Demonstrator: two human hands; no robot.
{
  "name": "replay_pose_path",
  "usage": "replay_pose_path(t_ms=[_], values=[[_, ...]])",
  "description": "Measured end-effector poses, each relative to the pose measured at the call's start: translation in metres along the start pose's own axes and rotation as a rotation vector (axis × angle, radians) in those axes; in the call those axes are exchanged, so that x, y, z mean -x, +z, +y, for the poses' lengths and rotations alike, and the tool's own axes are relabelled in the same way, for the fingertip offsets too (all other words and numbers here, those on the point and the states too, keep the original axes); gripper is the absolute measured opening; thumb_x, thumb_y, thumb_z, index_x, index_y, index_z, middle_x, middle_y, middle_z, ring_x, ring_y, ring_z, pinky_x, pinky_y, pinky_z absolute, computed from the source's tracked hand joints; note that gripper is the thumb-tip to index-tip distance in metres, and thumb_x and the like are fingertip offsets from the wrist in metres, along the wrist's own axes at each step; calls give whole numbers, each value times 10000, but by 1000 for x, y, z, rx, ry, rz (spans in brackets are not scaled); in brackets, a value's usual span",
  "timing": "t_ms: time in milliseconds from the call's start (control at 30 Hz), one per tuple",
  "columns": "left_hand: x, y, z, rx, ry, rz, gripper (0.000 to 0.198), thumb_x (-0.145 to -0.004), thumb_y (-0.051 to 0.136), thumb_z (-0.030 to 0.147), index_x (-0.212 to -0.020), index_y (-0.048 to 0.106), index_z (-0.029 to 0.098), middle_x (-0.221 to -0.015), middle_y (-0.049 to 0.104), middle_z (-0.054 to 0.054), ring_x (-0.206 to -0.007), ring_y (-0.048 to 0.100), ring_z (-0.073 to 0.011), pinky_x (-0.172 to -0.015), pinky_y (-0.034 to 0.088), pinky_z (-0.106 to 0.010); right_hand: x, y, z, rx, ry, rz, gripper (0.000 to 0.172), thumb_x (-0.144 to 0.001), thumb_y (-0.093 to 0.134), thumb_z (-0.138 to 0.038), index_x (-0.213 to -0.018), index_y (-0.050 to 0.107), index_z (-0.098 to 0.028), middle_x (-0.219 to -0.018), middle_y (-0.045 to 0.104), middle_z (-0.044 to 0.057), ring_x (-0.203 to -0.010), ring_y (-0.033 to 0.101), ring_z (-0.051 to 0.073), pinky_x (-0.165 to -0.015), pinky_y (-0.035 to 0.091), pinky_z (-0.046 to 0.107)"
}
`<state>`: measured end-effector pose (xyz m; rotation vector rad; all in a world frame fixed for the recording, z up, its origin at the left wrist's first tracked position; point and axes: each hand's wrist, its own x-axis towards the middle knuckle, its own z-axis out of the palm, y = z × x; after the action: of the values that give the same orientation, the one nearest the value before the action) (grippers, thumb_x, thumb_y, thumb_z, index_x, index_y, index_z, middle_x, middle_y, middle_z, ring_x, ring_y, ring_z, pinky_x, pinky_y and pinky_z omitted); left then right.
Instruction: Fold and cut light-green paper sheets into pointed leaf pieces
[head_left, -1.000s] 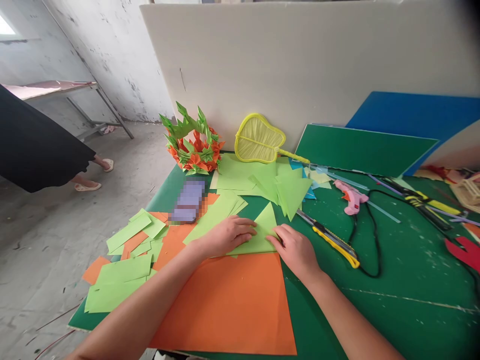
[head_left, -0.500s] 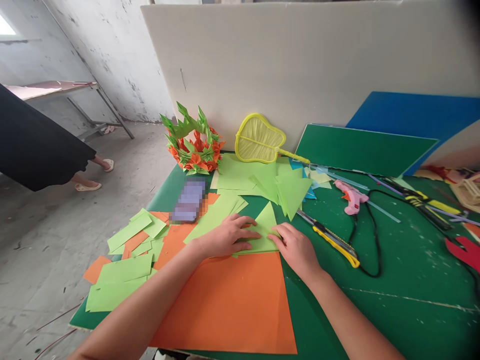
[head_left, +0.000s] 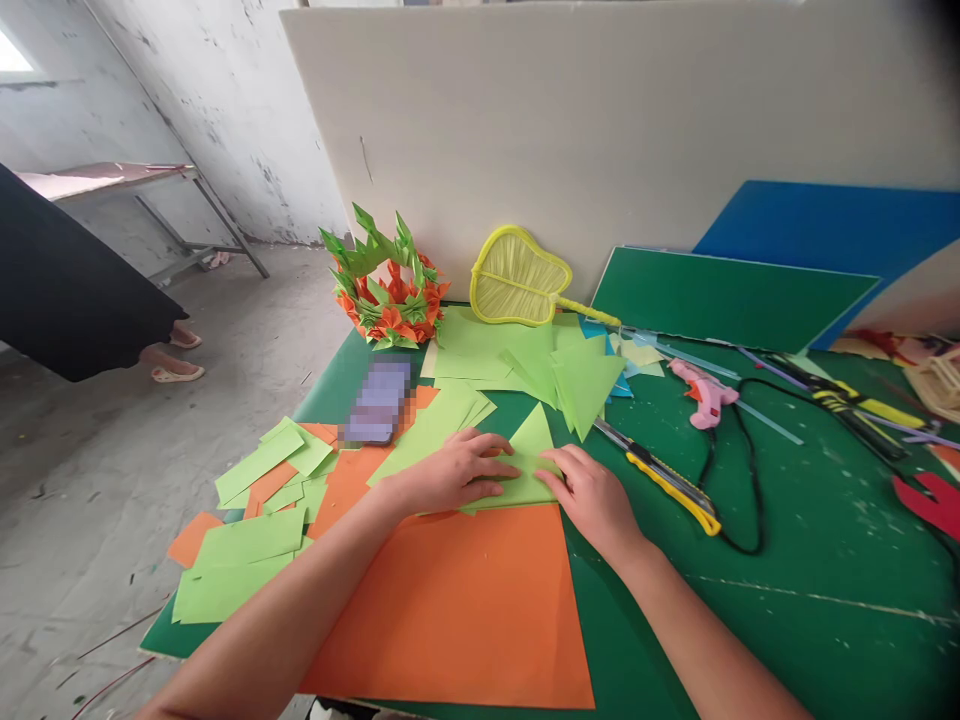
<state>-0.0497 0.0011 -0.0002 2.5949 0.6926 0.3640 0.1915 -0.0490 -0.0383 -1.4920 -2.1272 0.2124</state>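
The left hand (head_left: 469, 470) lies palm down on a folded light green paper (head_left: 534, 440), its grip loose, fingers a little parted and flat, pressing on the sheet rather than closing round it. The right hand (head_left: 592, 495) is at the paper's right edge, fingers curled and thumb slightly apart from them; I cannot tell whether this grip pinches the edge. The folded paper comes to a point at its far side, and its near edge lies along the far part of a large orange sheet (head_left: 457, 610).

Just beyond the left hand are more green sheets (head_left: 427, 435), and past the fold's tip lie green triangles (head_left: 589, 385). A yellow utility knife (head_left: 671, 487) rests slantwise right of the right hand, with a pink glue gun (head_left: 705, 395) farther off. To the left, green and orange slips overlap near the corner of the green table (head_left: 757, 630), beside a blurred phone (head_left: 379, 400). At the back stand an orange and green paper ring (head_left: 394, 325) and a yellow fan (head_left: 521, 285).
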Motion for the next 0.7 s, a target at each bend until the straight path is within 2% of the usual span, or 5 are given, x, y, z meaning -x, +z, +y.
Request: replay_pose_path(t_ms=[400, 700], values=[[0, 1, -1, -16, 13, 21, 296, -948, 543, 334, -1229, 632, 315, -1251, 543, -78, -1094, 509, -236, -985, 424, -369, 0, -2, -1, 0, 10, -29, 253, -987, 435, -361, -1080, 610, -202, -903, 656, 68, -651, 610, 181, -522, 419, 270], [1, 1, -1, -58, 34, -21, 317, -945, 544, 374, -1248, 621, 319, -1283, 510, -82, -1113, 487, -250, -1012, 389, -392, 1, -4, -1, -16, 27, -75, 264, -979, 454, -344, -1183, 565, -220, -935, 663, 65, -688, 618, 191, -517, 423, 267]])
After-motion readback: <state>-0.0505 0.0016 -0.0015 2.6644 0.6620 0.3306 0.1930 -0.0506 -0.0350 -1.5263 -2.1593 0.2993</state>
